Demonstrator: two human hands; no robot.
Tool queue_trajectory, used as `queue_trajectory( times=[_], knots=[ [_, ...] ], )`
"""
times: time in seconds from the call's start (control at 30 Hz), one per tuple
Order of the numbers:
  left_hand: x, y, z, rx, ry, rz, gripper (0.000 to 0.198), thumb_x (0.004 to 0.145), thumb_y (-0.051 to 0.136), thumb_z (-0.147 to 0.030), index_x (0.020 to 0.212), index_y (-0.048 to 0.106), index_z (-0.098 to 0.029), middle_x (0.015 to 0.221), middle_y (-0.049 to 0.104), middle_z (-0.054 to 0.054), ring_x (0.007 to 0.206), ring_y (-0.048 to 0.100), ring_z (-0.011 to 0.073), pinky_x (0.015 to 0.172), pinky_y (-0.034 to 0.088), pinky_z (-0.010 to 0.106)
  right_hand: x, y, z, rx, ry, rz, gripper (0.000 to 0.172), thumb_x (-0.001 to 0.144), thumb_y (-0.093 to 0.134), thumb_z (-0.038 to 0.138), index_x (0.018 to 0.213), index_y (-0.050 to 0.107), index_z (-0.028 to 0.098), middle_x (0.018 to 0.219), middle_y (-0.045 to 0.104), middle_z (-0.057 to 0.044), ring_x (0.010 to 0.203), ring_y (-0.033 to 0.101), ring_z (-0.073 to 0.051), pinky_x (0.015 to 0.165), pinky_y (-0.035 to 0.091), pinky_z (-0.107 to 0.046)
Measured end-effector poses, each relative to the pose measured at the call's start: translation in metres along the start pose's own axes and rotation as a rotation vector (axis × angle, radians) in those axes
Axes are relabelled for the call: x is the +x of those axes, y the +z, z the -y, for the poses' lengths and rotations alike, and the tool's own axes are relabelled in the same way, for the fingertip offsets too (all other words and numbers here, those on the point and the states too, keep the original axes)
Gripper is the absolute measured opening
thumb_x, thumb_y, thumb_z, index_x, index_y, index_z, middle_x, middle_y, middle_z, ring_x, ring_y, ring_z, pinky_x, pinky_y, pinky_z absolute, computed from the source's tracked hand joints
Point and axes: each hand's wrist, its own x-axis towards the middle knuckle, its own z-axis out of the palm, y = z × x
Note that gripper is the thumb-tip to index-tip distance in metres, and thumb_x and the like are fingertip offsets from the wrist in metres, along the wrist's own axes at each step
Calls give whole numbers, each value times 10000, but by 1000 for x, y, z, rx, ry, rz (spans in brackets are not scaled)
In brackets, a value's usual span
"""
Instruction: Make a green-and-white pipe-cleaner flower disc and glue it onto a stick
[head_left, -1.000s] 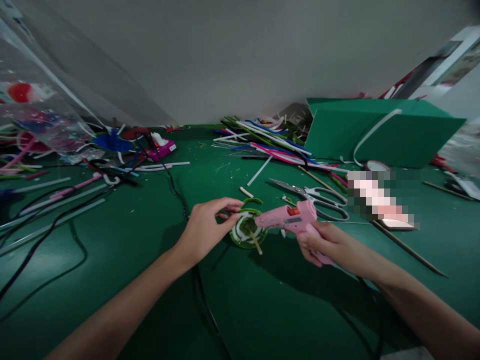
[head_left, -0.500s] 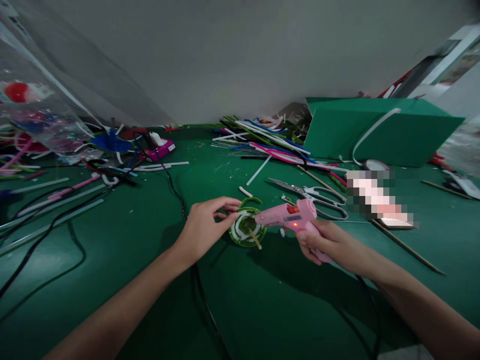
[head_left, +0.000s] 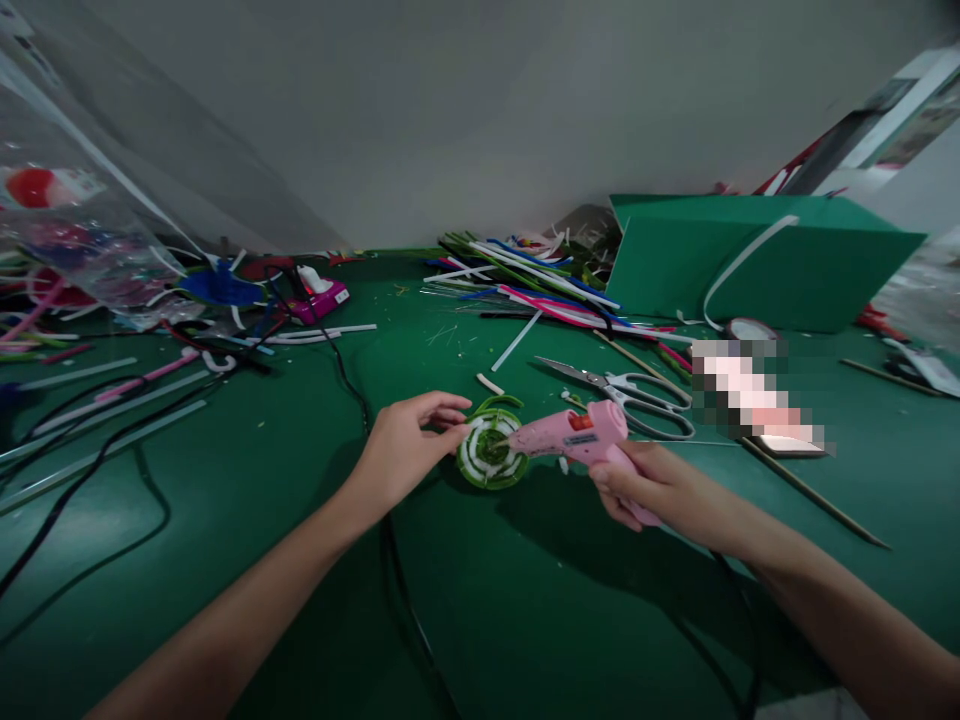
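Observation:
My left hand (head_left: 411, 445) pinches the left edge of a round green-and-white coil (head_left: 480, 474), which looks made of pipe cleaners. A loose green end (head_left: 501, 401) curls along the coil's top. My right hand (head_left: 660, 485) is wrapped around the handle of a pink hot glue gun (head_left: 559, 434). Its nozzle points left and meets the coil near the centre; whether it touches cannot be made out. A short white piece (head_left: 490, 384) lies just beyond the coil. Behind the glue gun rest scissors (head_left: 646, 398) with grey handles.
Pipe cleaners (head_left: 525, 262) in several colours are heaped at the back. At right stand a green box (head_left: 757, 265) and a roll of tape (head_left: 752, 331). A purple power adapter (head_left: 322, 301), black cables (head_left: 352, 375) and clear glue sticks (head_left: 112, 450) lie at left on the green table (head_left: 525, 640).
The coil has tilted to show its face more squarely, and the stick that jutted from its centre no longer shows. The glue gun has shifted slightly left, its orange light now unseen.

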Motion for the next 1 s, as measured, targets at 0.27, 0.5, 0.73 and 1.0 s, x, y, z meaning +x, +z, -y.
queue_trajectory(
  times=[0.27, 0.5, 0.73, 1.0],
  knots=[
    [2, 0, 3, -65, -28, 9, 248, 727, 601, -232, 953, 651, -144, 818, 646, 64, 784, 632, 199, 609, 546, 279, 0, 0, -1, -15, 2, 2, 519, 904, 326, 486, 524, 474, 166, 503, 505, -8, 481, 425, -104, 521, 342, -232],
    [2, 1, 6, -100, -36, 12, 243, 728, 604, -226, 950, 650, -140, 806, 641, 60, 756, 628, 190, 599, 541, 279, 0, 1, 0, 4, 3, -4, 506, 900, 334, 478, 523, 467, 168, 498, 503, -6, 473, 419, -102, 515, 338, -235],
    [3, 1, 8, -109, -41, 16, 241, 730, 607, -225, 955, 649, -149, 807, 642, 56, 752, 626, 183, 596, 539, 276, -1, 1, 0, 16, 3, -5, 488, 900, 341, 470, 540, 476, 168, 497, 511, -8, 473, 428, -103, 517, 345, -237],
    [3, 1, 6, -106, -49, 14, 243, 727, 610, -228, 954, 652, -152, 796, 644, 51, 749, 630, 185, 598, 540, 276, 1, 2, -1, 4, 1, 11, 502, 902, 336, 482, 544, 487, 164, 502, 518, -6, 477, 435, -99, 511, 339, -229]
  ],
)
